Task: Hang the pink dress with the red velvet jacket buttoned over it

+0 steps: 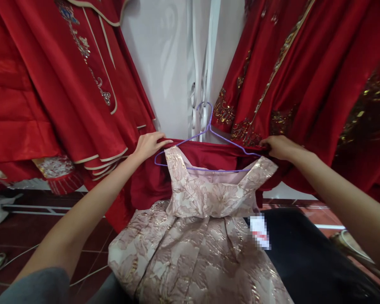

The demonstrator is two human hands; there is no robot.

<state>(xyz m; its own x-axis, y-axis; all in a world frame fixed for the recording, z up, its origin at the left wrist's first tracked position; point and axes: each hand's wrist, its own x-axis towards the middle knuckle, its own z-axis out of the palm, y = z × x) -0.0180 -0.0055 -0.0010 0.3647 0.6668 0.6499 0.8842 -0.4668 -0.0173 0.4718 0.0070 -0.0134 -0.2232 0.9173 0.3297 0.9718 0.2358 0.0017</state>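
Observation:
A dark red satin cloth (202, 153) is stretched between my two hands, behind a purple wire hanger (209, 126). My left hand (150, 144) pinches its upper edge at the left, beside the hanger's left end. At the right, my right hand (281, 147) grips the other end, its fingertips partly hidden in the fabric. A pale pink and gold brocade dress (205, 249) hangs by its wide straps near the hanger's ends and spreads toward me. From its right side hangs a blurred white tag (259, 231).
Red embroidered garments (91, 80) hang on the left, and red garments with gold sequins (281, 63) on the right. White cabinet doors (161, 63) stand behind. A black surface (297, 249) lies at lower right. Cables (15, 270) cross the dark red tiled floor (91, 257).

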